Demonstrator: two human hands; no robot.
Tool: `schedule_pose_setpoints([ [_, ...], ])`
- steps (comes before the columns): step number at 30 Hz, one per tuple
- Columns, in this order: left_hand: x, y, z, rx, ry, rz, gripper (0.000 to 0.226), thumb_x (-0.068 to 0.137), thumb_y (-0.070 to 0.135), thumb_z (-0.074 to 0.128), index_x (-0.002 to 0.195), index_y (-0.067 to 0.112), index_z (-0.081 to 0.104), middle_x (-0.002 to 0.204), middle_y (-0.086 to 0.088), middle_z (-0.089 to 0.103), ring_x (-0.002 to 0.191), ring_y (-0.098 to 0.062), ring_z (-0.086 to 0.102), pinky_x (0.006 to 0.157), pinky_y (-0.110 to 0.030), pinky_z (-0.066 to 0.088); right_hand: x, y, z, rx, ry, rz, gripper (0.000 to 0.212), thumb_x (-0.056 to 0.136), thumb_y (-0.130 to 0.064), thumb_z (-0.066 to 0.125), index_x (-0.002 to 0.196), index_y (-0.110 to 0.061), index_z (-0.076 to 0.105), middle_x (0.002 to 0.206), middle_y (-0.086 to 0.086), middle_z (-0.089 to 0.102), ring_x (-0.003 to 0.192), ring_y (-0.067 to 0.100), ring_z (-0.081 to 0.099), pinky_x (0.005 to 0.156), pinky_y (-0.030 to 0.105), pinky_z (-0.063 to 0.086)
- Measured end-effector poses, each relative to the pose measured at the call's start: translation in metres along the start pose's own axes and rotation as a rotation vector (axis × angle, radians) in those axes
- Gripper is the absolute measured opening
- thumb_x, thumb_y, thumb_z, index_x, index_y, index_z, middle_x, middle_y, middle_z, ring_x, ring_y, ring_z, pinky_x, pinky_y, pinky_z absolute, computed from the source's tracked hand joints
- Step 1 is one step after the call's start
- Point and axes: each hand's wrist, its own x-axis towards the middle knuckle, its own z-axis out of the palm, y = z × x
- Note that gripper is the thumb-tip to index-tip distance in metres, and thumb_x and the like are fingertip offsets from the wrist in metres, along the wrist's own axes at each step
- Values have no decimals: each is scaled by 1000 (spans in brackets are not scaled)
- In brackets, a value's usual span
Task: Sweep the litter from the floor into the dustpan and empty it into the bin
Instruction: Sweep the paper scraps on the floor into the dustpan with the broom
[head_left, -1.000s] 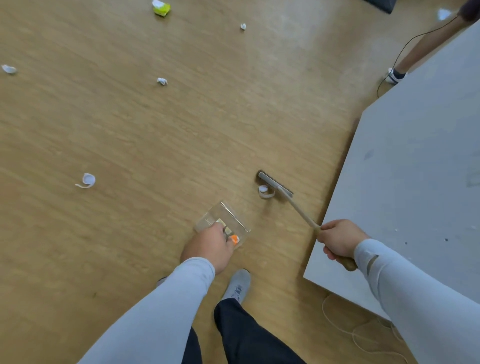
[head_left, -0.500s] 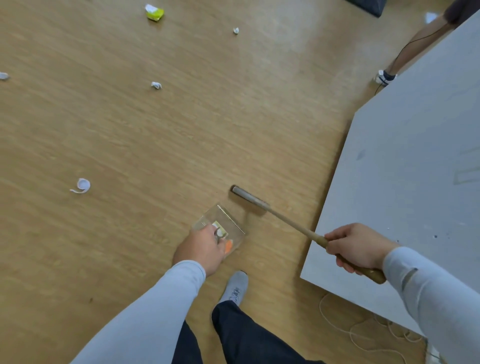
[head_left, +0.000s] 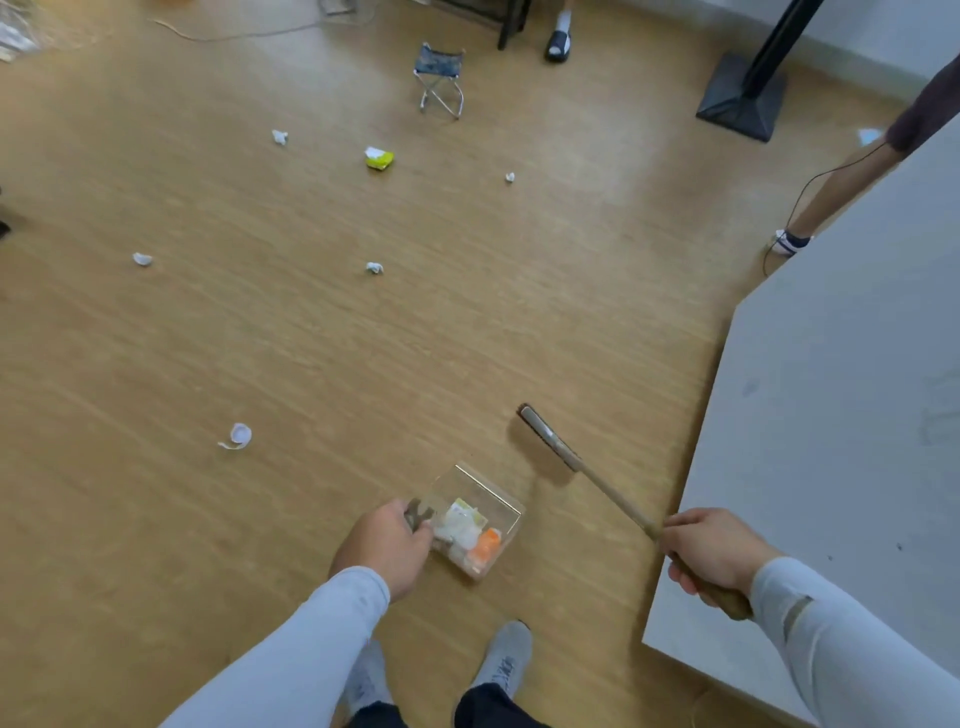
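Note:
My left hand (head_left: 387, 543) grips the handle of a clear dustpan (head_left: 493, 493) that holds white scraps and an orange piece. My right hand (head_left: 711, 553) is closed on the wooden handle of a small brush (head_left: 548, 439), whose head sits just right of and beyond the dustpan. Litter lies on the wooden floor: a white cap with a strip (head_left: 238, 435) to the left, a crumpled white scrap (head_left: 374, 268), another white piece (head_left: 142, 259), a yellow-green wrapper (head_left: 379, 158) and small white scraps (head_left: 279, 136) (head_left: 510, 177) farther off. No bin is in view.
A grey table (head_left: 841, 415) fills the right side, its edge close to my right hand. A small folding stool (head_left: 439, 78) stands far ahead, a black stand base (head_left: 740, 98) at the top right. Another person's leg (head_left: 831, 192) and a foot (head_left: 558, 44) are nearby.
The view has tilted up, showing more of the floor ahead. The white ring-shaped piece near the brush a second ago is no longer on the floor. The brush head has moved right, away from the dustpan.

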Motion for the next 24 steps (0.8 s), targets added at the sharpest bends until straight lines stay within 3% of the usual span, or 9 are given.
schedule_pose_setpoints([
  [3, -15, -7, -17, -53, 37, -26, 18, 91, 42, 58, 95, 25, 65, 82, 4, 70, 84, -25, 67, 78, -34, 56, -3, -4, 2, -32, -9, -36, 24, 87, -14, 59, 104, -3, 72, 58, 12, 66, 61, 26, 53, 56, 33, 45],
  [7, -32, -31, -34, -112, 101, -57, 15, 92, 41, 58, 95, 28, 64, 72, 6, 65, 79, -24, 67, 72, -32, 55, -5, -25, 15, -88, -32, -71, 12, 89, -15, 60, 85, -6, 66, 56, 11, 65, 55, 25, 51, 51, 30, 43],
  [20, -71, -204, -135, -259, 237, -205, 10, 93, 38, 58, 93, 30, 65, 80, 9, 69, 79, -18, 66, 79, -34, 56, -73, -148, 158, -230, -112, -121, 22, 96, -21, 65, 82, -4, 63, 53, 10, 62, 36, 18, 48, 40, 20, 39],
  [24, -82, -271, -170, -300, 262, -265, 11, 93, 37, 59, 95, 29, 65, 86, 10, 68, 83, -19, 66, 79, -33, 56, -98, -195, 227, -300, -102, -121, 24, 94, -23, 66, 81, -3, 67, 59, 11, 66, 46, 22, 53, 47, 24, 43],
])
